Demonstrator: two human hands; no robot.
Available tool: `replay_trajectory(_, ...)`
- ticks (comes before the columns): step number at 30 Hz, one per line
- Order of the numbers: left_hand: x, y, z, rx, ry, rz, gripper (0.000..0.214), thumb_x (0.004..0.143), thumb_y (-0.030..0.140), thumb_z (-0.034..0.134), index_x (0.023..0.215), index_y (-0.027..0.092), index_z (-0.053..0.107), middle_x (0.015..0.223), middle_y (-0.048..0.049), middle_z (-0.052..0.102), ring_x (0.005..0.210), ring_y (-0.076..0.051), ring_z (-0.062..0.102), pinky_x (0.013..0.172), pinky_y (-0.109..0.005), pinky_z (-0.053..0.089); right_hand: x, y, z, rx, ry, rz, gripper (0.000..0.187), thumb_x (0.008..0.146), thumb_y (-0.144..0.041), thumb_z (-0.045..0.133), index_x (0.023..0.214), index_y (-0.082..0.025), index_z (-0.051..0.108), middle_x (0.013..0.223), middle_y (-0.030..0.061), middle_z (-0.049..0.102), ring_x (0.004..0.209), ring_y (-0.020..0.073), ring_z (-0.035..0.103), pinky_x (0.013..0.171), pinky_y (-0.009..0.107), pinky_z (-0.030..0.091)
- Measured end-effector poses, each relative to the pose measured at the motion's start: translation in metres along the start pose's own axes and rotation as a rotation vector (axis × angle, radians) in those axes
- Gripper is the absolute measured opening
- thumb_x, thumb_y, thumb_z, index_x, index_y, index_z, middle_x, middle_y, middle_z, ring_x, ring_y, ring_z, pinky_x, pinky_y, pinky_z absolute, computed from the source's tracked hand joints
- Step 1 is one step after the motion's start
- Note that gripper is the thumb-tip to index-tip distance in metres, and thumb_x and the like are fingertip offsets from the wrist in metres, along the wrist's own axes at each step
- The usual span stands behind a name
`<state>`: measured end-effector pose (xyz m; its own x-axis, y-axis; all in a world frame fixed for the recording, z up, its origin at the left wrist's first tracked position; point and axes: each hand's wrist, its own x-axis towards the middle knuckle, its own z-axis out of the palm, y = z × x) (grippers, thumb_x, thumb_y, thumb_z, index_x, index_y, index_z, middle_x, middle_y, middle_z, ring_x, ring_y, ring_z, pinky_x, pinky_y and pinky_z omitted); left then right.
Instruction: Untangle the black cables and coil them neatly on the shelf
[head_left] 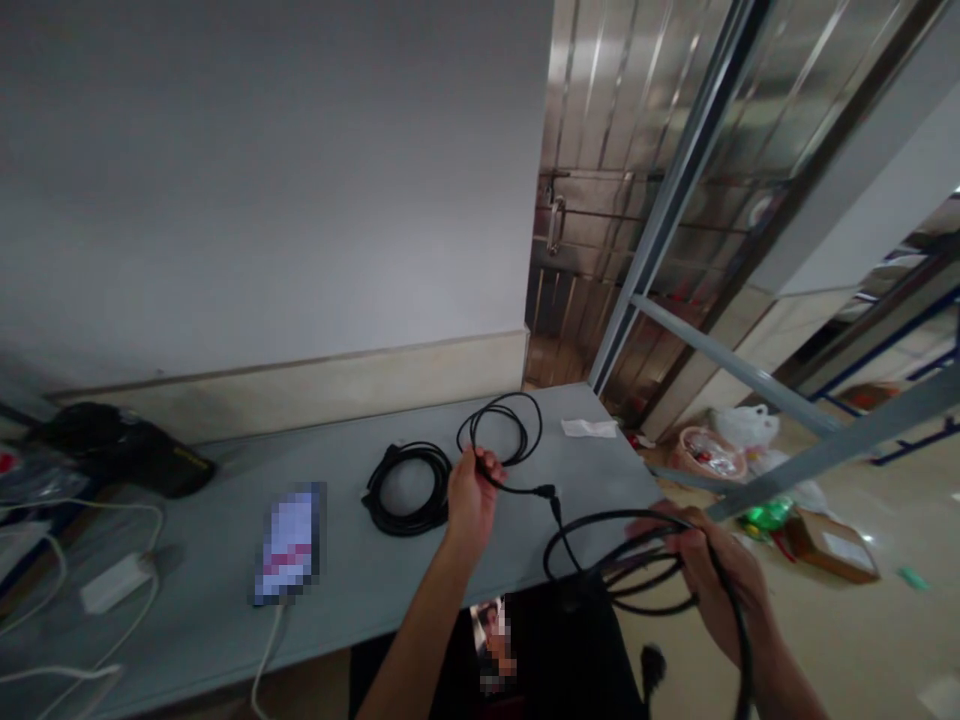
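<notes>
- Pinched in the closed fingers of the left hand [472,492], above the counter [337,600]: a thin black cable [517,490], smooth and round, with wide loops beyond the knuckles; partly covered by the hand; impossible to tell whether resting on the counter or just over it
- Just right of that hand: a small angled plug [547,491], dark and blocky; too small for any prongs to be made out
- Curled in the fingers of the right hand [716,565], near the counter's front edge: glossy black cable loops [622,516], several together; partly lost against black clothing [570,650], with strands cut off at the bottom; unclear whether joined to the left hand's cable
- Dangling lower down: a bulky black connector [653,665], blurred, its face not readable
- Flat on the counter, just beside the left hand: a tight ring-shaped coil [409,521], black and rubbery-looking
- Farther left: a phone [289,545], screen masked by coarse blocks; a white adapter [116,583], box-shaped, among pale wires; a dark bundle [142,450], hard to identify
- Toward the far right corner: a crumpled paper slip [589,428]
- Behind: a plain grey wall [300,180]; a shiny ribbed metal door [592,110], partly hidden by a post [664,210]
</notes>
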<state>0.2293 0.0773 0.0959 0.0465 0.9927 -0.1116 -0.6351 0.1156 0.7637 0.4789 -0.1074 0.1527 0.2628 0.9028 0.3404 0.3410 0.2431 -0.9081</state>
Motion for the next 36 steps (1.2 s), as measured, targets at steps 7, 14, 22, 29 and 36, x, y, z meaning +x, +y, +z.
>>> replay_trajectory(7, 0.027, -0.009, -0.006, 0.174, 0.179, 0.155, 0.045, 0.086, 0.056, 0.09, 0.105, 0.022, 0.068, 0.112, -0.0071, 0.072, 0.113, -0.022, 0.07, 0.104, -0.037, 0.056, -0.019, -0.022, -0.004, 0.667, 0.273, 0.419, 0.048, 0.103, -0.064, 0.075, 0.084, -0.024, 0.056, 0.062, -0.0084, 0.038, 0.043, 0.0071, 0.032, 0.038, 0.018, 0.036)
replay_trajectory(14, -0.093, -0.045, -0.025, 0.542, -0.262, -0.013, 0.065, 0.099, 0.07, 0.076, 0.147, 0.027, 0.073, 0.154, -0.0173, 0.072, 0.148, -0.036, 0.066, 0.128, -0.055, 0.05, -0.017, -0.009, 0.029, 0.915, 0.387, 0.635, 0.053, 0.091, -0.067, 0.089, 0.092, -0.025, 0.056, 0.069, -0.0117, 0.029, 0.049, 0.0056, 0.012, 0.033, 0.012, 0.02)
replay_trajectory(22, -0.195, -0.064, -0.098, 0.127, 0.19, -0.357, 0.056, 0.086, 0.063, 0.089, 0.128, 0.026, 0.086, 0.158, -0.0155, 0.071, 0.161, -0.042, 0.054, 0.137, -0.055, 0.039, -0.026, 0.005, 0.099, 1.157, 0.357, 0.87, 0.066, 0.068, -0.057, 0.109, 0.096, -0.023, 0.06, 0.071, -0.013, 0.041, 0.047, 0.0024, 0.02, 0.033, 0.013, 0.022)
replay_trajectory(29, -0.21, 0.0, -0.051, 0.118, 0.046, -0.284, 0.063, 0.095, 0.07, 0.081, 0.138, 0.023, 0.084, 0.141, -0.0205, 0.079, 0.138, -0.042, 0.072, 0.122, -0.055, 0.052, -0.043, 0.013, 0.147, 1.106, 0.28, 0.889, 0.055, 0.07, -0.051, 0.108, 0.088, -0.021, 0.065, 0.07, -0.0096, 0.05, 0.054, 0.0055, 0.043, 0.046, 0.016, 0.041)
replay_trajectory(36, -0.222, 0.012, -0.007, 0.702, -0.244, -0.167, 0.047, 0.102, 0.063, 0.076, 0.131, 0.028, 0.086, 0.124, -0.0138, 0.084, 0.121, -0.036, 0.075, 0.122, -0.046, 0.048, -0.078, 0.016, 0.149, 0.986, -0.022, 0.866, 0.062, 0.07, -0.07, 0.101, 0.104, -0.023, 0.081, 0.088, 0.0032, 0.076, 0.078, 0.018, 0.071, 0.081, 0.031, 0.061)
